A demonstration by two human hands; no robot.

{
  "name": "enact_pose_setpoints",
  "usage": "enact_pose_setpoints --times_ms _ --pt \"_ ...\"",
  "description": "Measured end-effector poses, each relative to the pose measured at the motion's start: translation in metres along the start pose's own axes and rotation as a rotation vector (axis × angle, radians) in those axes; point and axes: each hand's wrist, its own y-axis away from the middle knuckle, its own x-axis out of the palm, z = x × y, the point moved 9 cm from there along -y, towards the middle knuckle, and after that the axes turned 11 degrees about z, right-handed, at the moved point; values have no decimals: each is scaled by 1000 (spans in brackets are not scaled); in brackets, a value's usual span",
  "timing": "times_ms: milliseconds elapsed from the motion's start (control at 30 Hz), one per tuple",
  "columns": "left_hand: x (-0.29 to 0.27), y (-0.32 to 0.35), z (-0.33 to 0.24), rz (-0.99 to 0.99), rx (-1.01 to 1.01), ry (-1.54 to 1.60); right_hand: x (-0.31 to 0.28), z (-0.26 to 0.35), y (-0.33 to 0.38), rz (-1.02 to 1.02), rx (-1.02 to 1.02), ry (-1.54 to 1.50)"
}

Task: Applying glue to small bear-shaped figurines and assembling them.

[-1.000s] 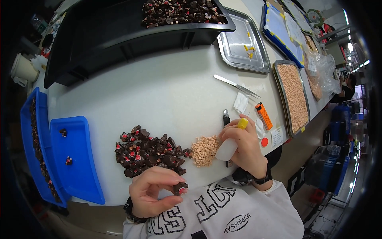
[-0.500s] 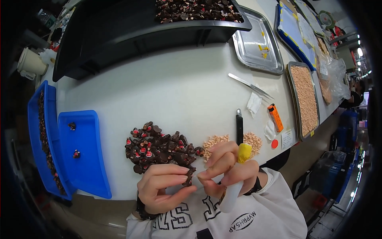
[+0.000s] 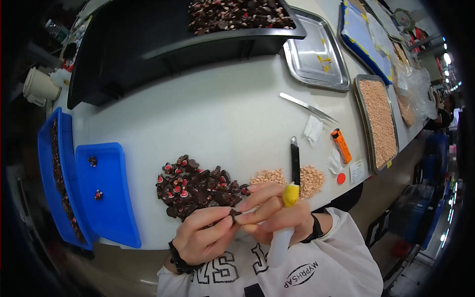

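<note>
Figurine heap (image 3: 195,190) is lying on the surface (image 3: 213,119), just beyond my left hand (image 3: 204,237). Beyond my right hand (image 3: 283,215), two crumb piles (image 3: 312,181) are lying, a knife (image 3: 295,161) resting between them. Tweezers (image 3: 304,105) are lying farther back, a metal tray (image 3: 308,54) behind them. Deep bin (image 3: 198,54) is spanning the back, pieces (image 3: 242,17) massing in its right part. To my left, a tray (image 3: 109,178) is holding two figurines (image 3: 98,195), a second tray (image 3: 68,148) flanking its outer side.

fingers (image 3: 211,216) mostly hide the dark piece (image 3: 234,215); black bin (image 3: 198,54) cropped above.
</note>
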Motion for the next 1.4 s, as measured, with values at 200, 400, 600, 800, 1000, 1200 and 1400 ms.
enact_pose_setpoints --times_ms 200,400,600,800,1000,1200,1400 --pt "1 16 16 -221 -149 277 -7 38 19 142 -127 283" --pt "9 13 10 -3 -102 207 -120 19 102 -200 399 825" --pt "13 10 19 -49 -219 323 -98 -1 135 -78 542 787" --pt "20 19 32 -30 -325 595 -93 -1 125 -15 548 872" --pt "30 15 35 75 -363 726 -87 29 81 -201 353 641" --pt "29 12 33 124 -333 728 -19 24 1 123 57 386" --pt "18 8 34 46 -279 679 0 9 -3 183 48 295"
